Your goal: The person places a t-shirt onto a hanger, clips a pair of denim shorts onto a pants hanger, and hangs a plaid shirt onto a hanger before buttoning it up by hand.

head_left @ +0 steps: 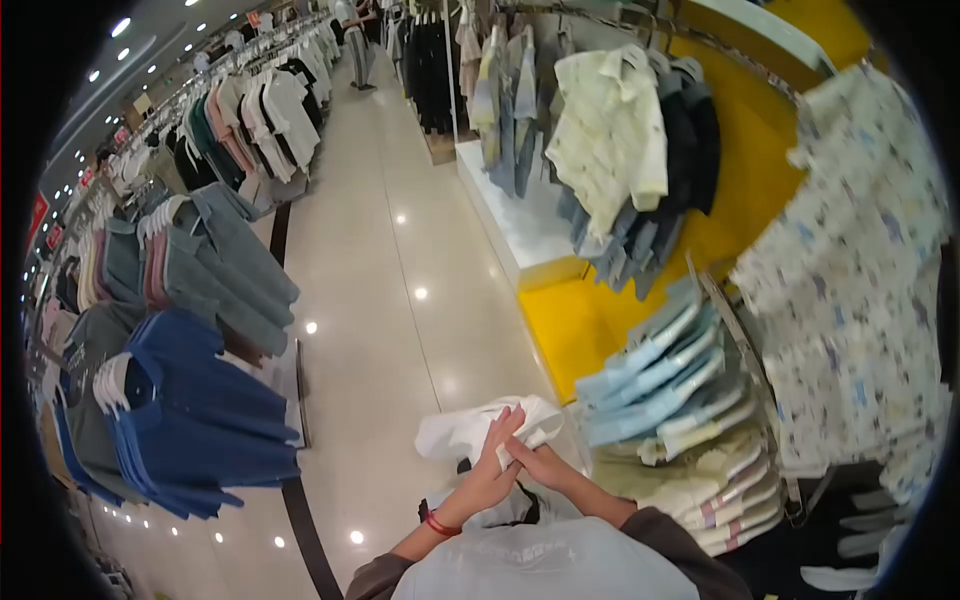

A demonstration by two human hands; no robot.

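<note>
In front of my body is a bundle of white cloth point(450, 435), likely a garment, with folds showing on both sides of my hands. My left hand point(490, 465), below which a red band circles the wrist, presses against the cloth with its fingers pointing up and close together. Meeting it from the other side, my right hand point(542, 466) crosses at the fingertips and has part of the white cloth against it. How the fingers grip underneath is partly hidden.
Blue shirts point(200, 410) hang on a rack at left. Light-blue garments point(650, 380) and cream garments point(700, 480) hang close by my right arm. A patterned garment point(850, 270) hangs far right. A tiled aisle point(390, 260) runs ahead, with a person point(355, 45) at its far end.
</note>
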